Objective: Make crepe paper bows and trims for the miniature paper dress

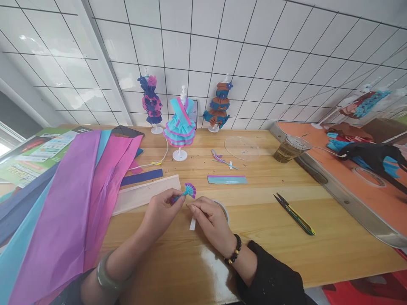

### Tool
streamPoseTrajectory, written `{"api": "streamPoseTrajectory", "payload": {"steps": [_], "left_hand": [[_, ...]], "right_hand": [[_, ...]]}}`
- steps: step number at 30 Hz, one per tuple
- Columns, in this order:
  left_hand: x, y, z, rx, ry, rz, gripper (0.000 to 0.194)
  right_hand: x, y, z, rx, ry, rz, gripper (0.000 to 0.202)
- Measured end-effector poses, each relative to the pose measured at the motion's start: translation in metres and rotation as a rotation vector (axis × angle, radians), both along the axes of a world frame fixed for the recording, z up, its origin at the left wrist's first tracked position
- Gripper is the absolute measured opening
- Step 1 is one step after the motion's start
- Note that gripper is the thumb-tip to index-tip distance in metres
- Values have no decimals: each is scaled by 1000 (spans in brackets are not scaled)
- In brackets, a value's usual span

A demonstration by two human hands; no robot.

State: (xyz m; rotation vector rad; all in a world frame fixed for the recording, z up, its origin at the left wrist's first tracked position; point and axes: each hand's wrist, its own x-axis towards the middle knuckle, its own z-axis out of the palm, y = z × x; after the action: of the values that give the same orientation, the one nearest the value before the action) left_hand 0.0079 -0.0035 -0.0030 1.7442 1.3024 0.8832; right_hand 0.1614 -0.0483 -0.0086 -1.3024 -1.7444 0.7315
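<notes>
My left hand [165,208] is closed in a pinch on a pleated paper bow [190,190], blue with purple edges. One fan-shaped end spreads out past the fingertips, while the other end is partly covered by the hand. Just to its right, my right hand [210,218] is closed, thumb against fingers. Whatever it pinches is too small to make out. A roll of tape [225,210] lies partly hidden behind the right hand. Below those fingers a short white strip [192,223] shows against the table.
Three dressed mini mannequins [179,127] stand along the tiled wall. Crepe paper sheets [60,203] drape over the left side. A blue-purple strip [227,179], paper scraps [219,157], a clear lid [242,147], thread snips [294,214] and a cup [290,149] are on the table.
</notes>
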Motion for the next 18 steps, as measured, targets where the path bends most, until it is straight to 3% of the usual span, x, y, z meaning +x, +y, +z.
{"api": "streamPoseTrajectory", "payload": {"steps": [7, 13, 18], "left_hand": [[1, -2, 2, -4, 27, -19, 19], [3, -4, -1, -12, -35, -100, 17], [3, -4, -1, -41, -70, -87, 18]], "right_hand": [[0, -1, -1, 2, -28, -42, 6], [0, 0, -1, 35, -56, -72, 16], [1, 0, -3, 46, -53, -73, 15]]}}
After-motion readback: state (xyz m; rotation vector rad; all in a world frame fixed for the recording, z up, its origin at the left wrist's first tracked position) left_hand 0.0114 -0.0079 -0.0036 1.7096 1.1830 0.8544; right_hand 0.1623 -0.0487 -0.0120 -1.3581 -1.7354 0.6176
